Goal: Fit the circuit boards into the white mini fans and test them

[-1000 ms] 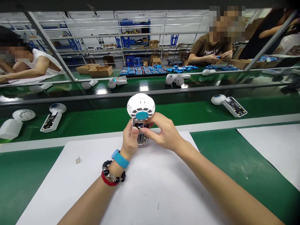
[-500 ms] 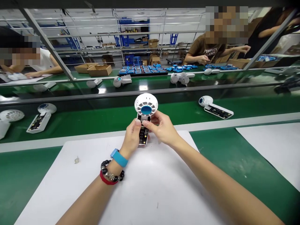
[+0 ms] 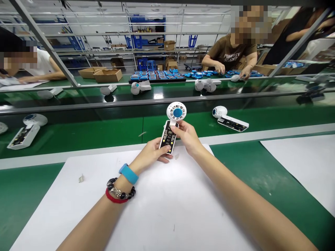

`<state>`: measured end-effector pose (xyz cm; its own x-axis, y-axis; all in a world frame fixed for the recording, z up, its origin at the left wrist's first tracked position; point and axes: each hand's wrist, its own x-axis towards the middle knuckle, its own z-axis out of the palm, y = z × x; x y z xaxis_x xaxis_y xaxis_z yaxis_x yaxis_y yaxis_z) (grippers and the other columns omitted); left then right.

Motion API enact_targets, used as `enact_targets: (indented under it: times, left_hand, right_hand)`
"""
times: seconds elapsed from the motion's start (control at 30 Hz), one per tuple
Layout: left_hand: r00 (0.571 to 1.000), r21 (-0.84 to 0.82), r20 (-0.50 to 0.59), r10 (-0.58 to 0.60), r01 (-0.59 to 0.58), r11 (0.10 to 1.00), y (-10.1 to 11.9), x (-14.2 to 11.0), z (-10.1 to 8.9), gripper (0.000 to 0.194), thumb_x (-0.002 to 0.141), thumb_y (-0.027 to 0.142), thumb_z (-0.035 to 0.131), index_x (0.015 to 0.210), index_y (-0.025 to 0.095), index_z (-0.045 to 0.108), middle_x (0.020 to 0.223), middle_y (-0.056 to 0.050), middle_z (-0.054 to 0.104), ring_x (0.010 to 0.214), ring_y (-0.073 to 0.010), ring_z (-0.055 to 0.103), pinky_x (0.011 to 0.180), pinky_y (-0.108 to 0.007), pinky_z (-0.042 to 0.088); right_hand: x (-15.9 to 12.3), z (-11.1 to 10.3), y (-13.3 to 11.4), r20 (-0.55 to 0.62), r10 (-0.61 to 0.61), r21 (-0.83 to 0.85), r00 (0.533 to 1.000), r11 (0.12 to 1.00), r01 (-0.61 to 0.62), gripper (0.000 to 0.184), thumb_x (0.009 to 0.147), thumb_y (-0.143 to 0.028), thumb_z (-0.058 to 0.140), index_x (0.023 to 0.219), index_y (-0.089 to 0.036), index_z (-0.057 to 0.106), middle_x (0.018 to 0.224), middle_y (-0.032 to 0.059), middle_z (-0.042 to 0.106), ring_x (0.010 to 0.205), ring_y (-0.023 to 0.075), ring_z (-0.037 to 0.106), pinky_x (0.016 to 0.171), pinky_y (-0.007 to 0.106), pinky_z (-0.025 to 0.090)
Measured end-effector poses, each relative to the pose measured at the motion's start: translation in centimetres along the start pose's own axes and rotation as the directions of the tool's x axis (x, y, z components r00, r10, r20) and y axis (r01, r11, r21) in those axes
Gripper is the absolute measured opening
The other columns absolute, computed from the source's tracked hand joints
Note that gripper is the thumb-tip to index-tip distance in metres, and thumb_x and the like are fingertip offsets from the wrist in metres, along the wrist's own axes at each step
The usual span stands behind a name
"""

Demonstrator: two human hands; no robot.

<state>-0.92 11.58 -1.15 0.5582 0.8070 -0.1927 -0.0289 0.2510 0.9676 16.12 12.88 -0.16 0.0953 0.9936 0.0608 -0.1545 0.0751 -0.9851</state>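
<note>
Between my hands is a white handheld fan (image 3: 170, 134), its round head with a blue centre at the top and a black circuit board showing in the handle. My left hand (image 3: 154, 150) grips the lower end of the handle, thumb on the board and fingers underneath. My right hand (image 3: 187, 136) pinches the handle near the neck, its thumb on the upper board. The fan is held tilted just above the far edge of a white sheet (image 3: 157, 202). A small clear scrap (image 3: 81, 178) lies on the sheet at the left.
Beyond the sheet runs a green conveyor belt (image 3: 125, 131), carrying open-handled fans at left (image 3: 24, 132) and right (image 3: 231, 120). A metal rail (image 3: 110, 105) crosses behind it. Farther back are a tray of blue parts (image 3: 158, 76), cardboard boxes (image 3: 108, 75) and co-workers (image 3: 230, 55).
The fan has turned and tilted so more of its board shows. My left hand has slid down to the handle's lower end. Fans on the near belt have shifted left.
</note>
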Motion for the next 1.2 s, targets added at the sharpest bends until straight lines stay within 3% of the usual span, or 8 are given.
enact_targets:
  times: [0.2,0.43,0.8,1.2]
  left_hand:
    - [1.000,-0.003,0.012,-0.024,0.024,1.000,-0.3,0.1,-0.2,0.059,0.074,0.051,0.082,0.111,0.013,0.055,0.100,-0.014,0.068,0.075,-0.0222,0.073,0.059,-0.025,0.059]
    - [1.000,0.006,-0.006,-0.026,0.026,1.000,-0.5,0.3,-0.1,0.062,0.067,0.051,0.086,0.105,0.013,0.054,0.089,-0.008,0.067,0.071,-0.0219,0.073,0.056,-0.024,0.058]
    - [1.000,0.082,-0.008,-0.022,0.023,0.996,-0.3,0.1,0.6,0.050,0.073,0.045,0.083,0.099,0.012,0.055,0.085,-0.007,0.067,0.067,-0.0184,0.071,0.054,-0.021,0.055]
    - [0.999,0.103,-0.027,-0.018,0.020,0.994,-0.3,0.1,0.8,0.056,0.069,0.049,0.084,0.096,0.011,0.053,0.078,-0.007,0.066,0.064,-0.0175,0.069,0.057,-0.025,0.057]
  right_hand:
    - [-0.2,0.2,0.1,0.032,0.042,0.029,0.999,0.999,-0.043,0.044,0.065,-0.042,0.077,0.100,-0.017,0.065,0.093,0.0055,0.070,0.086,0.0201,0.064,0.075,0.033,0.052]
    - [-0.4,0.6,-0.1,0.045,0.069,0.025,0.997,0.997,-0.071,0.042,0.068,-0.044,0.073,0.100,-0.019,0.063,0.096,0.0041,0.070,0.086,0.0187,0.064,0.076,0.032,0.052]
    - [-0.4,0.5,-0.2,0.024,-0.009,-0.121,1.000,0.993,0.012,0.043,0.069,-0.052,0.076,0.087,-0.015,0.064,0.091,0.0076,0.070,0.085,0.0222,0.064,0.082,0.036,0.048]
    - [-0.2,0.6,0.3,-0.016,-0.072,-0.200,0.997,0.977,0.067,0.043,0.070,-0.053,0.070,0.089,-0.015,0.063,0.089,0.0082,0.071,0.083,0.0245,0.065,0.078,0.037,0.048]
